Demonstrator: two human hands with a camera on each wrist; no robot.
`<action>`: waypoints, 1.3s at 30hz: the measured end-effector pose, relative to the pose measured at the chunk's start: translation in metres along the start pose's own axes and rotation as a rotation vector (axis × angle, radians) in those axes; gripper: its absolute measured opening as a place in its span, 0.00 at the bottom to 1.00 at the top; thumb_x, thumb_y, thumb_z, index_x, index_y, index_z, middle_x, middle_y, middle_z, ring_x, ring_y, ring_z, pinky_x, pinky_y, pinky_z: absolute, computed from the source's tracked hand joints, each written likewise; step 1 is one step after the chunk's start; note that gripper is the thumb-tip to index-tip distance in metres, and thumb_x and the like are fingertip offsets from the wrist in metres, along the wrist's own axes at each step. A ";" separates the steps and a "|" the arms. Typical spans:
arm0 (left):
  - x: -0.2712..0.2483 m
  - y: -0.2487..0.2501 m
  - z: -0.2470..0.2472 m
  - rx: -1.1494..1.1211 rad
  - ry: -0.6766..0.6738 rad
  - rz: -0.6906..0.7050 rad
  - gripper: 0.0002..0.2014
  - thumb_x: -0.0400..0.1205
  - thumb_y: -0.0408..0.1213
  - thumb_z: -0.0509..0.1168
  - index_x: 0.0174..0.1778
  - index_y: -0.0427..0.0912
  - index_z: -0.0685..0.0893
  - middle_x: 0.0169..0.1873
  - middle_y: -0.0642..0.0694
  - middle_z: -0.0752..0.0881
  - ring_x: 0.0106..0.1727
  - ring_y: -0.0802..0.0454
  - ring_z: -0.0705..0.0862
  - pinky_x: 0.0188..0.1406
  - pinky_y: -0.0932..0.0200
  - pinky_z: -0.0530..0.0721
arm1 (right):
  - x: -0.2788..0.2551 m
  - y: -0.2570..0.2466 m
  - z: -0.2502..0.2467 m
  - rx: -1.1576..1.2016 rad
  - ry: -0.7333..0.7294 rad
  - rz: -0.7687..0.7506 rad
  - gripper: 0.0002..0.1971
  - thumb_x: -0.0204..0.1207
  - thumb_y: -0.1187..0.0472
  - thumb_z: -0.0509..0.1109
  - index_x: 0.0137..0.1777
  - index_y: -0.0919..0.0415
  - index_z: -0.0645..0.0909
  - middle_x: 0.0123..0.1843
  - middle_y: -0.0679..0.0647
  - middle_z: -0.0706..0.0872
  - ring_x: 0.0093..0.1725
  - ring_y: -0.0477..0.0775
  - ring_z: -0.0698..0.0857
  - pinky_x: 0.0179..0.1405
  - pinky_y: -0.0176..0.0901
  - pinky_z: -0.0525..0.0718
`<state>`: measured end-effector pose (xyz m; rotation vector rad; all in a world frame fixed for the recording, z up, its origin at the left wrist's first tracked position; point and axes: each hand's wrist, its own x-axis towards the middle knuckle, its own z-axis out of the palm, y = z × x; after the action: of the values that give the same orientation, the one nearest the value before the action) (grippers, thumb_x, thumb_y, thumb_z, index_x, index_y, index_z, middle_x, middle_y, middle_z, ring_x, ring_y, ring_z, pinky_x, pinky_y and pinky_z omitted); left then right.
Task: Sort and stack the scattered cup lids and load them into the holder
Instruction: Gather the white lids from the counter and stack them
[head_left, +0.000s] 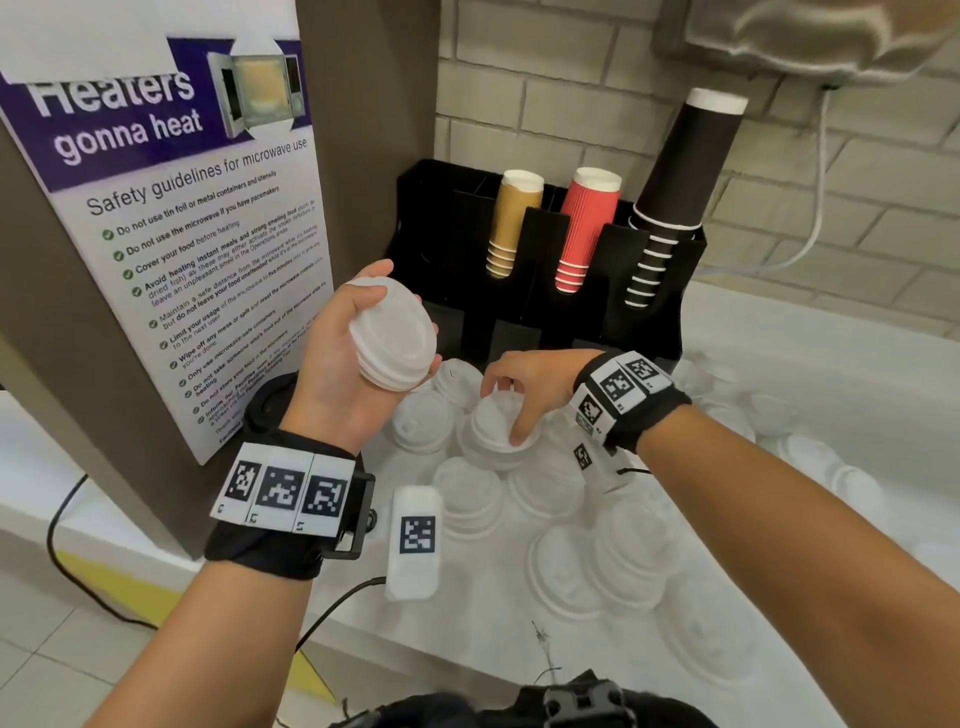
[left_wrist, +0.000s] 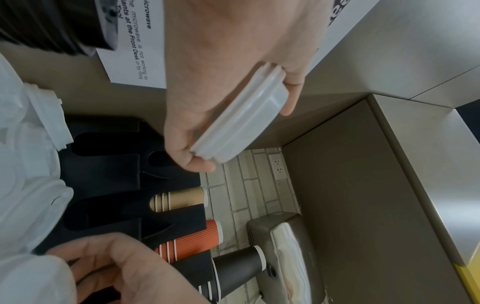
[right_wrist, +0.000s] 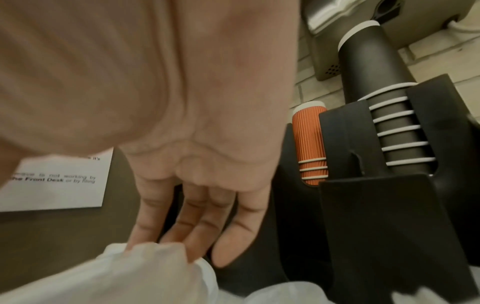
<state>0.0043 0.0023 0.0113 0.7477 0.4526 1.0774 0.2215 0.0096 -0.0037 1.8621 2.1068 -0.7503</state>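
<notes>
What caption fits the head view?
Left hand holds stacked lids; right hand picks another lid beside the cup holder.

A microwave safety poster (head_left: 171, 249) hangs beside brown (head_left: 511, 223), red (head_left: 587, 228) and black cups (head_left: 670, 192).

We see translucent white plastic lids (head_left: 470, 499), smooth with a faint sheen; the stack of lids (head_left: 393, 340) looks the same, ridged at the rims. Holder (head_left: 540, 270) is matt black plastic. Cups: tan cups (head_left: 511, 223) plain paper, red cups (head_left: 587, 228) ribbed paper, black cups (head_left: 675, 176) matt paper with white rolled rims. Counter (head_left: 831, 364) is smooth white. Wall tiles (head_left: 571, 67) are matt with rough grout. Dispenser (left_wrist: 283, 255) is brushed metal, glossy on its curve. Poster (head_left: 171, 234) is semi-gloss paper. Wristbands (head_left: 260, 540) are black cloth.
</notes>
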 end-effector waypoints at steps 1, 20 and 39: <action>0.001 0.000 0.000 -0.003 -0.001 0.000 0.14 0.80 0.41 0.59 0.61 0.53 0.79 0.47 0.43 0.82 0.47 0.43 0.82 0.44 0.49 0.81 | 0.001 0.001 0.001 0.000 0.010 0.011 0.32 0.65 0.55 0.82 0.69 0.49 0.74 0.61 0.48 0.73 0.61 0.52 0.76 0.58 0.44 0.82; 0.003 0.000 0.009 -0.017 -0.043 -0.060 0.21 0.71 0.41 0.66 0.61 0.50 0.77 0.53 0.38 0.77 0.55 0.40 0.77 0.47 0.52 0.79 | 0.030 -0.024 0.026 -0.427 -0.059 0.104 0.55 0.53 0.40 0.85 0.78 0.36 0.55 0.71 0.52 0.69 0.71 0.59 0.66 0.68 0.59 0.70; -0.001 -0.018 0.010 0.173 0.073 -0.075 0.06 0.79 0.42 0.65 0.50 0.50 0.81 0.42 0.52 0.80 0.41 0.55 0.79 0.37 0.59 0.76 | -0.019 -0.016 -0.026 0.446 0.364 -0.192 0.14 0.78 0.70 0.57 0.40 0.58 0.84 0.40 0.46 0.82 0.42 0.44 0.80 0.44 0.35 0.77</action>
<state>0.0218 -0.0063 0.0046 0.8389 0.6378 1.0062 0.2134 0.0055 0.0315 2.1764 2.5361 -1.0674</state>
